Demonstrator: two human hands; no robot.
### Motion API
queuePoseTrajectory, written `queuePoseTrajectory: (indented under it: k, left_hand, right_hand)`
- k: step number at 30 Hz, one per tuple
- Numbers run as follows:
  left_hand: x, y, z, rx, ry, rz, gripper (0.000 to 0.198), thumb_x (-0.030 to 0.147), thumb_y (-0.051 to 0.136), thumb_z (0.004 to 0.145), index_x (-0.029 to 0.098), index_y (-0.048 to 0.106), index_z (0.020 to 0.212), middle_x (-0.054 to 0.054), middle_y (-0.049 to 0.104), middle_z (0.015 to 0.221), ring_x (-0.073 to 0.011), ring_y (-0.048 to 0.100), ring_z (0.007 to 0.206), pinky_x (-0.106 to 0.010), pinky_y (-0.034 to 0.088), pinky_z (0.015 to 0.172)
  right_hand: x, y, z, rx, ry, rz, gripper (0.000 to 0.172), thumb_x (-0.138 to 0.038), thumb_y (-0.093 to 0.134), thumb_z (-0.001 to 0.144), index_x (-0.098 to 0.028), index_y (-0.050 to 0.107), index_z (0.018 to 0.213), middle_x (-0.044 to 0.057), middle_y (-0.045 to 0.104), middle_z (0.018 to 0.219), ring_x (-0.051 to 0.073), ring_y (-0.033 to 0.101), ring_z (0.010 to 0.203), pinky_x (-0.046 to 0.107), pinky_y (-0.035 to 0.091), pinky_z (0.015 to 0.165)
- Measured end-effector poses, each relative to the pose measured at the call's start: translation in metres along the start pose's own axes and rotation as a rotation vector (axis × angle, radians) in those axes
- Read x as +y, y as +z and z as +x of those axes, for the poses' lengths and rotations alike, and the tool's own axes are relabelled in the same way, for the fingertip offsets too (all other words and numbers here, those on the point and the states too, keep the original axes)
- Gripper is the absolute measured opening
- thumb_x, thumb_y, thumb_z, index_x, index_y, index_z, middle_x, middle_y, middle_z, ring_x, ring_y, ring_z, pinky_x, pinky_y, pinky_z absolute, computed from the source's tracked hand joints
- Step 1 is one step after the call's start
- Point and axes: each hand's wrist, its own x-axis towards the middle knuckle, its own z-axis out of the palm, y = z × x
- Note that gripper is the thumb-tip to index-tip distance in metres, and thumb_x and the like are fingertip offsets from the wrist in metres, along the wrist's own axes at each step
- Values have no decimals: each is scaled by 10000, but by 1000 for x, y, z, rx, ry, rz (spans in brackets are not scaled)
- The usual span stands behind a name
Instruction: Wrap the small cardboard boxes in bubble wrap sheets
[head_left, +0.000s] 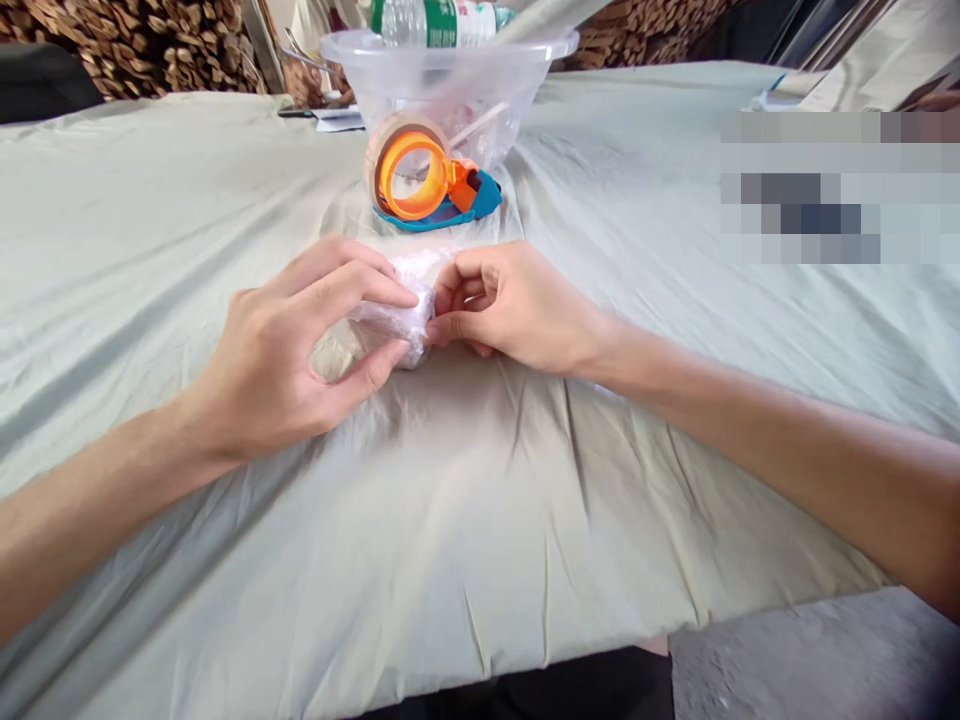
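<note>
A small bundle in clear, crinkled plastic wrap (397,318) rests on the cloth-covered table between my hands; what is inside cannot be made out. My left hand (300,335) grips it from the left, with fingers on top and thumb on the near side. From the right, my right hand (506,305) pinches the wrap's edge between thumb and curled fingers. Just beyond the bundle stands an orange and blue tape dispenser (414,178) with a roll of tape on it.
A clear plastic basin (450,80) sits behind the dispenser, with a green-labelled bottle (439,22) across its top. The wrinkled pale tablecloth (480,520) drops off at the near edge. Stacked wood pieces (165,45) line the background. A blurred-out patch hides part of the right side.
</note>
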Motion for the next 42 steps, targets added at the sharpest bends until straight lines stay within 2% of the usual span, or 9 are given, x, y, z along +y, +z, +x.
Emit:
queuePoseTrajectory:
  k: [5,10,14,19,27,32,35,38,42]
  left_hand:
    - [-4,2,1,34,1,-151,141,294,799,1079,269,660,1077,-23,758,1179,-263,806,1207,-491,689,977]
    - [-1,3,-2,15,-110,-298,346,520,509,1223,270,662,1040,-68,739,1230,-309,744,1364,-603,639,1168]
    - [-1,7,-8,37,-112,-191,91,321,575,1204,271,637,1160,-82,713,1481,-271,673,1531,-547,613,1296]
    - [-11,15,-18,-139,-129,-164,682,342,457,1255,264,158,1863,-154,238,1975,-293,278,1842,-543,327,1521]
    - [-7,18,-18,-259,-184,25,978,667,436,1216,341,-211,1873,-11,-184,1975,-317,-128,1856,-615,121,1551]
    - [-14,13,-19,-250,-214,-2,809,615,353,1243,455,-123,1877,108,-124,1971,-293,-108,1862,-599,167,1546]
    - [-20,11,-22,-182,-254,33,657,512,250,1260,486,54,1887,124,26,1982,-326,28,1878,-661,201,1516]
    - [-17,11,-25,-106,-269,99,644,475,277,1244,431,239,1885,70,228,1975,-375,239,1850,-711,245,1492]
    - [-1,11,-22,-47,-235,95,585,354,425,1206,311,474,1787,-41,458,1892,-370,451,1756,-625,434,1451]
  right_hand:
    - [5,10,-9,296,-154,-446,629,-439,1095,778,-254,588,1102,85,735,1232,290,713,1124,418,587,983]
    - [6,11,-13,246,-355,-602,876,-339,1014,900,-279,490,1600,155,497,1828,372,447,1727,496,386,1413]
    - [5,11,-9,64,-330,-702,492,-409,839,1059,-233,661,1483,152,751,1566,409,692,1455,552,484,1290]
    - [10,17,-10,40,-335,-798,531,-408,649,1164,-66,635,1570,226,814,1364,422,745,1290,593,543,1186]
    - [24,25,-18,-106,-302,-591,761,-452,347,1218,-70,186,1857,261,293,1939,360,299,1831,703,371,1439]
    - [6,25,-26,-168,-116,-529,893,-452,422,1169,9,111,1868,259,174,1966,351,205,1856,635,285,1499]
    - [-3,16,-25,-148,-126,-462,732,-522,526,1174,-146,463,1800,157,396,1919,386,359,1807,622,326,1491]
    - [-4,7,-19,-22,-207,-377,442,-486,483,1234,-242,845,1305,90,779,1560,366,647,1587,557,506,1374]
    - [3,8,-12,138,-259,-288,214,-358,710,1150,-252,833,1010,50,861,1194,267,791,1126,432,661,1034]
